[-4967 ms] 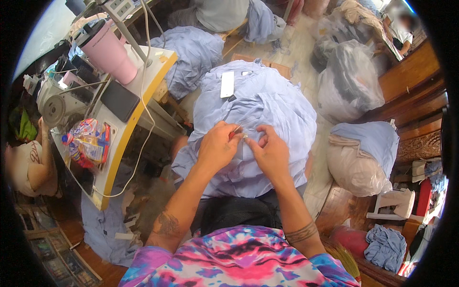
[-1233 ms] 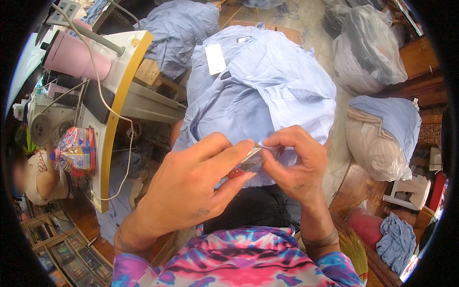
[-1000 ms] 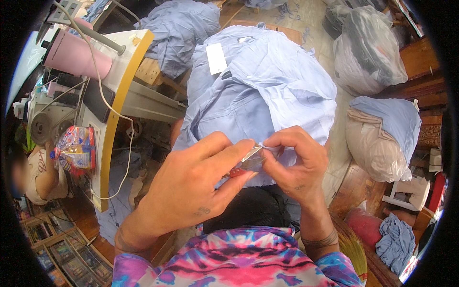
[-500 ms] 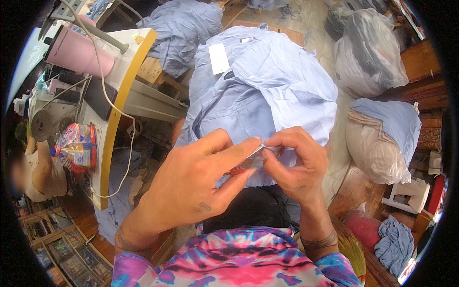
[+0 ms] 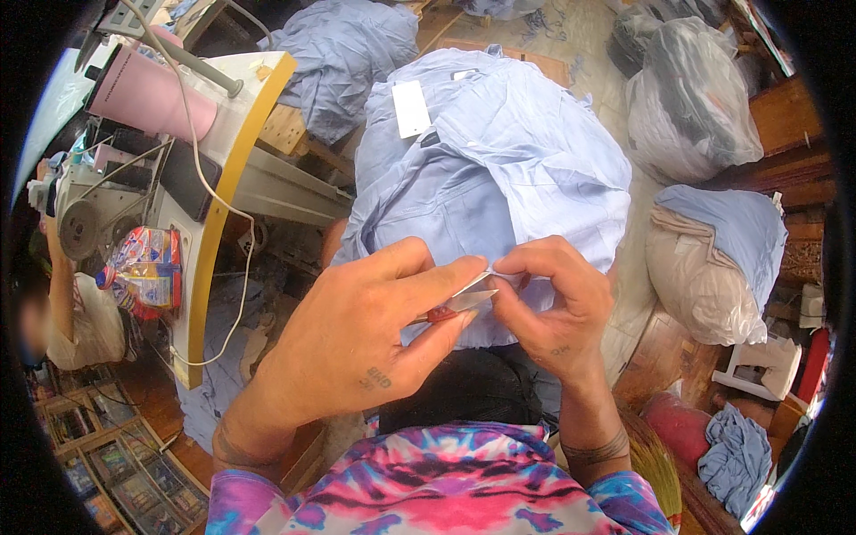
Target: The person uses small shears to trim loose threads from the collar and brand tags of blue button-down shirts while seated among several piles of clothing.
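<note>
A light blue garment (image 5: 562, 160) is spread over my lap, with a white tag (image 5: 410, 109) near its far left part. My left hand (image 5: 357, 330) is closed round a small red-handled blade (image 5: 468, 301), its pointed silver tip toward my right hand. The same hand's thumb and forefinger area meets a thin edge of the garment. On the other side, my right hand (image 5: 557, 303) pinches that edge between thumb and forefinger. The fingertips of both hands are almost touching. The blade's handle is mostly hidden in my left palm.
To the left, a yellow-edged table (image 5: 234, 143) bears a pink tumbler (image 5: 156, 94), a dark phone (image 5: 190, 181), a plastic snack pack (image 5: 147, 272) and a white cable. Blue cloth (image 5: 343, 67) is heaped beyond it. Filled plastic bags (image 5: 691, 98) stand right. A person (image 5: 85, 312) sits far left.
The blade in my left hand has tilted, so its pointed tip and red handle show more plainly. Both hands otherwise stay nearly in place on the garment's edge.
</note>
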Demonstrator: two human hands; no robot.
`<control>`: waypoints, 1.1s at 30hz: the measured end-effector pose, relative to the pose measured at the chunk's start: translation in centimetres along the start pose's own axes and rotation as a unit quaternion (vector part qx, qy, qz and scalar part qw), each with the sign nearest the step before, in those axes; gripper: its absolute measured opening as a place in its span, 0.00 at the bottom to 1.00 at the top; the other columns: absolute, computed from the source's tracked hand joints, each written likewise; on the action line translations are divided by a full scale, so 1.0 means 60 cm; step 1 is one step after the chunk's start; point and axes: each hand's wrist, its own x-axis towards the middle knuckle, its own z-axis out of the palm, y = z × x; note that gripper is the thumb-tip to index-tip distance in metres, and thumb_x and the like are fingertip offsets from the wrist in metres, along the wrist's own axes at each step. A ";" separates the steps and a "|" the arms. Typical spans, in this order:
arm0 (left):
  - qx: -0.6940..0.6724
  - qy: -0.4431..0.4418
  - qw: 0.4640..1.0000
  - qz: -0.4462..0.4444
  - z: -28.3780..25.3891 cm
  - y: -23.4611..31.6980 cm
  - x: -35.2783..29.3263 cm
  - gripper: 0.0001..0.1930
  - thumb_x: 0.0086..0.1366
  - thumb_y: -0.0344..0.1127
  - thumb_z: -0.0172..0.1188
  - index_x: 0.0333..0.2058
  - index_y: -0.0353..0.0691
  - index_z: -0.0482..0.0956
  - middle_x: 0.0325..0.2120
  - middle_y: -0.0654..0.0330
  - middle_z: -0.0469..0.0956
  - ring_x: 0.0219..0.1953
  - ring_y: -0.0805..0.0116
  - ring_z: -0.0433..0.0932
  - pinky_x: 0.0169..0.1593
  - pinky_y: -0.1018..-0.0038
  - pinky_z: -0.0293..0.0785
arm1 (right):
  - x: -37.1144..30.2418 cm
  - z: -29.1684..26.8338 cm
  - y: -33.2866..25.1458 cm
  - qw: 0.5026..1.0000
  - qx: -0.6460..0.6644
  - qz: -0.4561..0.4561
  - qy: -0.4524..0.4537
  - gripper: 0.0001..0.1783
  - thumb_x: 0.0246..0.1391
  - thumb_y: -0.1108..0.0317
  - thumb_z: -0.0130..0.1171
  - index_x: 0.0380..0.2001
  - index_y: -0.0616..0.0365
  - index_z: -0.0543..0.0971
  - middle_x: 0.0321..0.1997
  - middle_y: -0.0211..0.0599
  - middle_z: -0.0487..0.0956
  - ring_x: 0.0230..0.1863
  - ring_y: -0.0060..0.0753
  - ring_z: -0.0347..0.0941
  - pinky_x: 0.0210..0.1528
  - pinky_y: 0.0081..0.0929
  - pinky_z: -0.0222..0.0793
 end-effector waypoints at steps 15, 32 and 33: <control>-0.004 -0.018 1.000 -0.003 -0.006 -0.004 0.004 0.20 0.59 0.33 0.72 0.50 0.36 0.84 0.25 0.57 0.76 0.24 0.65 0.77 0.29 0.73 0.73 | 0.003 -0.004 -0.002 0.999 -0.020 -0.011 -0.024 0.11 0.44 0.80 0.71 0.34 0.58 0.84 0.34 0.35 0.84 0.33 0.32 0.81 0.35 0.27 0.75; -0.108 -0.011 0.990 -0.090 -0.001 -0.012 0.007 0.14 0.60 0.36 0.74 0.39 0.36 0.82 0.23 0.59 0.76 0.23 0.75 0.72 0.29 0.75 0.67 | 0.008 -0.006 -0.009 0.998 -0.024 0.001 -0.055 0.12 0.44 0.81 0.70 0.34 0.57 0.82 0.33 0.33 0.83 0.32 0.32 0.81 0.34 0.27 0.75; -0.103 -0.010 0.990 -0.091 0.000 -0.012 0.007 0.13 0.60 0.36 0.74 0.39 0.36 0.82 0.22 0.59 0.76 0.23 0.75 0.72 0.29 0.75 0.67 | 0.007 -0.005 -0.008 0.998 -0.029 -0.009 -0.052 0.13 0.44 0.81 0.71 0.34 0.57 0.82 0.33 0.34 0.83 0.32 0.32 0.81 0.34 0.27 0.75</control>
